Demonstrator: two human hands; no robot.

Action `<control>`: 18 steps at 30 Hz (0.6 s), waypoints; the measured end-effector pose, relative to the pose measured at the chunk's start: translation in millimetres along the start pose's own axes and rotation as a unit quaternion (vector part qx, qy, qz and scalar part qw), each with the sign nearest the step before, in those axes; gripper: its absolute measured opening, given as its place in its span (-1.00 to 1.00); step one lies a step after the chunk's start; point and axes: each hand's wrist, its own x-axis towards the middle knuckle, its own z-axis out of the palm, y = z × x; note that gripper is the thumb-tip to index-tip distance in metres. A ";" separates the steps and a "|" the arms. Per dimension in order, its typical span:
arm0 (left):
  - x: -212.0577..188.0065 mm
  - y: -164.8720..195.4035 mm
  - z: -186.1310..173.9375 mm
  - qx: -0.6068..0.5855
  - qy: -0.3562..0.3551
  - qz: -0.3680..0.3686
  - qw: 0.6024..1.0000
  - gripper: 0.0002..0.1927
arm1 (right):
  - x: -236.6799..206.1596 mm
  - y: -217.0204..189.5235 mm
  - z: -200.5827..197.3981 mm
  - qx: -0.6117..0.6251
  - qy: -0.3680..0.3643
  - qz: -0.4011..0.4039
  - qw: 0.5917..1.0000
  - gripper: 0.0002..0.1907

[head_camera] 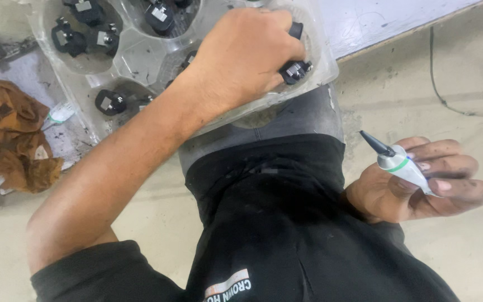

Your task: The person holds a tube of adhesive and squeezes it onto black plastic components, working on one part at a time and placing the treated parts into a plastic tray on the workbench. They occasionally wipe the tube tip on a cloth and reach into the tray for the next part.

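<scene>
- While the person sat on the floor, a big clear plastic tray (141,56) rested on their lap and hung over the knee, so a bump could have tipped it.
- Their left hand (241,56) reached into a tray pocket, fingers curled around a small black part (294,70).
- Their right hand (420,182) held a small white tube (406,165) with a black tip; squeezing hard could have spilled glue.
- Open floor lay to the right, a brown rag (12,134) to the left.

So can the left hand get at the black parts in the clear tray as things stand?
Probably yes: the left hand is already inside the clear tray, fingers over a black part, nothing covering it. The right hand holds a small tube.
</scene>
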 end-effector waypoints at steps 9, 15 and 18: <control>10.7 13.8 -19.5 0.019 0.076 -0.131 0.988 -0.73 | -4.4 4.8 7.3 0.008 0.031 0.012 0.999 -0.63; 30.1 1.5 26.2 0.105 0.115 -0.137 0.978 -0.65 | -4.1 10.1 3.5 0.017 0.060 0.038 0.997 -0.64; 33.3 4.3 26.9 0.084 0.123 -0.137 0.979 -0.72 | -6.2 10.9 -0.5 0.055 0.064 0.067 0.994 -0.65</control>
